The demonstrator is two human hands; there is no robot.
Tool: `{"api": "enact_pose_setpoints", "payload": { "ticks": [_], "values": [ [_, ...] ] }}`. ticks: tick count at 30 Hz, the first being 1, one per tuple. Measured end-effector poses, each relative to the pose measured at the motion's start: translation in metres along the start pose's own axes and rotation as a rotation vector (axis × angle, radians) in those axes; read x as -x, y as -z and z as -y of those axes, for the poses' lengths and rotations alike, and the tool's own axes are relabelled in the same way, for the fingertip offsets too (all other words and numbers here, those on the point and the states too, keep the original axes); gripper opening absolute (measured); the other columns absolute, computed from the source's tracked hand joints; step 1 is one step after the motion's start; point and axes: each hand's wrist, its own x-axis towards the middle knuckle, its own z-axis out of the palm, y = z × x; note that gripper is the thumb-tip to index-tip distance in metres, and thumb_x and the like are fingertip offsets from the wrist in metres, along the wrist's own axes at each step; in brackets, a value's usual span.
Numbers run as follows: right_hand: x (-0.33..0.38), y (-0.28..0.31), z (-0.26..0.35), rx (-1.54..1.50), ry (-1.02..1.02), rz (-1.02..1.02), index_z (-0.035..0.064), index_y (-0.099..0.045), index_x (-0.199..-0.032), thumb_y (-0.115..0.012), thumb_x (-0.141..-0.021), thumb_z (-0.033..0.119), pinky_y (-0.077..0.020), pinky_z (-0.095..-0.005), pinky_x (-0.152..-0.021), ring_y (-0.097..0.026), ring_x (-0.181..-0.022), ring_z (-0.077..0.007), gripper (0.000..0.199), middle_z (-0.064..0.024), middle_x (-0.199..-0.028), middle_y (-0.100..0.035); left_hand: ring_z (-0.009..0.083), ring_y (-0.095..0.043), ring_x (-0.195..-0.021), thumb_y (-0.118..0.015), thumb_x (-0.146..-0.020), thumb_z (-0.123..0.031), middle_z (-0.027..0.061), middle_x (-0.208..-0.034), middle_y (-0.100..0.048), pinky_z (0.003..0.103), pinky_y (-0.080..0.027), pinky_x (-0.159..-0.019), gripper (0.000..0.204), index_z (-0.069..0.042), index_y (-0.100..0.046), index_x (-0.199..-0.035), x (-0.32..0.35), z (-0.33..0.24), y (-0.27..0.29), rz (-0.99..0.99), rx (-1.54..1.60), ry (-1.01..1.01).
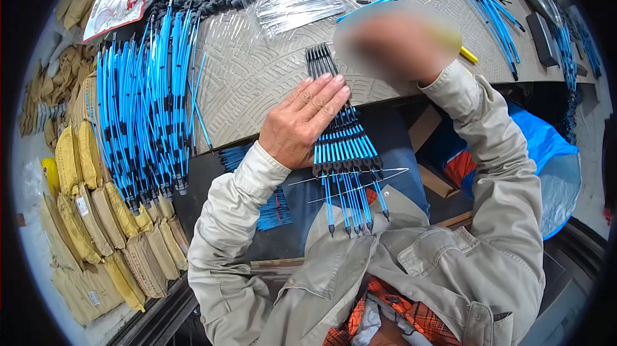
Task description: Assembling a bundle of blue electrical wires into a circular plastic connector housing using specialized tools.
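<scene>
Blue-and-black rods lying in flat row across bench edge; left hand pressing down, palm flat, fingers spread. Right hand blurred, grip unclear. Rods probably light, stiff, roll-prone; best pinched mid-row.

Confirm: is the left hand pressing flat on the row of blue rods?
Yes, the left hand lies palm-down, fingers spread, on the row of blue rods at the table edge.
</scene>
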Motion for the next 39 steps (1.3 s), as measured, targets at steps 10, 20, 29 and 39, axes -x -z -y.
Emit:
{"api": "enact_pose_setpoints", "payload": {
  "ticks": [10, 20, 29, 39],
  "values": [
    [-0.015, -0.013, -0.010, -0.138, 0.204, -0.206, 0.0114, -0.055, -0.083, -0.055, -0.079, 0.009, -0.0406, -0.0289, -0.052, -0.050, -0.058, -0.0170, 0.005, 0.0007, -0.075, -0.049, 0.0229, -0.046, -0.119, -0.053, -0.075, -0.025, 0.0094, -0.128, -0.049, 0.035, -0.036, -0.101, 0.050, -0.005, -0.051, -0.121, -0.002, -0.004, 0.003, -0.005, 0.027, 0.045],
    [-0.021, -0.005, 0.007, -0.093, 0.104, 0.020, 0.0115, -0.054, -0.084, -0.055, -0.079, 0.009, -0.0401, -0.0314, -0.052, -0.051, -0.057, -0.0194, 0.006, 0.0000, -0.078, -0.050, 0.0240, -0.046, -0.119, -0.053, -0.071, -0.026, 0.0112, -0.128, -0.048, 0.035, -0.035, -0.101, 0.054, -0.004, -0.050, -0.120, 0.004, 0.001, 0.000, -0.032, 0.020, 0.012],
    [-0.009, -0.006, -0.012, -0.098, 0.082, -0.057, 0.0126, -0.055, -0.078, -0.058, -0.079, 0.014, -0.0436, -0.0326, -0.049, -0.056, -0.057, -0.0221, 0.003, -0.0004, -0.077, -0.053, 0.0234, -0.045, -0.120, -0.052, -0.070, -0.025, 0.0105, -0.129, -0.047, 0.034, -0.035, -0.101, 0.056, -0.004, -0.049, -0.122, 0.002, -0.002, 0.001, -0.041, 0.061, 0.030],
    [-0.010, 0.003, -0.012, -0.079, 0.127, -0.077, 0.0150, -0.054, -0.085, -0.055, -0.080, 0.009, -0.0387, -0.0311, -0.050, -0.051, -0.056, -0.0187, 0.008, 0.0018, -0.079, -0.050, 0.0229, -0.044, -0.121, -0.052, -0.074, -0.026, 0.0092, -0.130, -0.047, 0.034, -0.034, -0.102, 0.053, -0.006, -0.049, -0.123, -0.001, -0.003, 0.003, -0.005, 0.051, 0.033]
  ]
}}
